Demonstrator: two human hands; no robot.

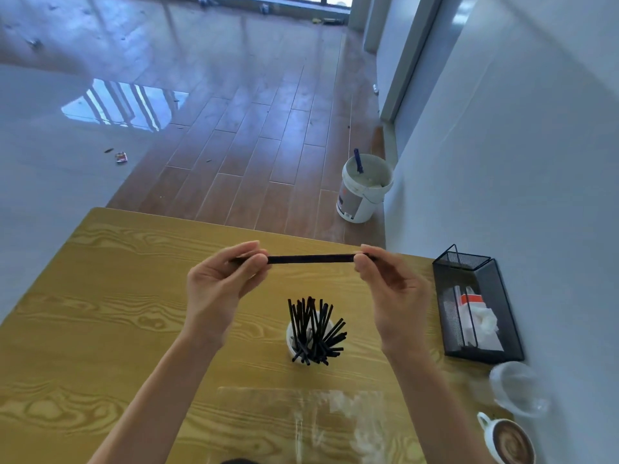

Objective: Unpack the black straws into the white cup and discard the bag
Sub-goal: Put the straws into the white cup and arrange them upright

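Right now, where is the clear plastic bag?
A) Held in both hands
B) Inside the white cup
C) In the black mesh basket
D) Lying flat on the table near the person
D: the clear bag lies flat on the wooden table, nearer the person than the white cup.

Black straw (311,259) level between left hand (221,283) and right hand (390,283), above white cup (290,339).

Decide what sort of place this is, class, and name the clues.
Probably a café or shop being fitted out: a latte cup and mesh napkin holder on the wooden table, plus a paint bucket on the dusty floor.
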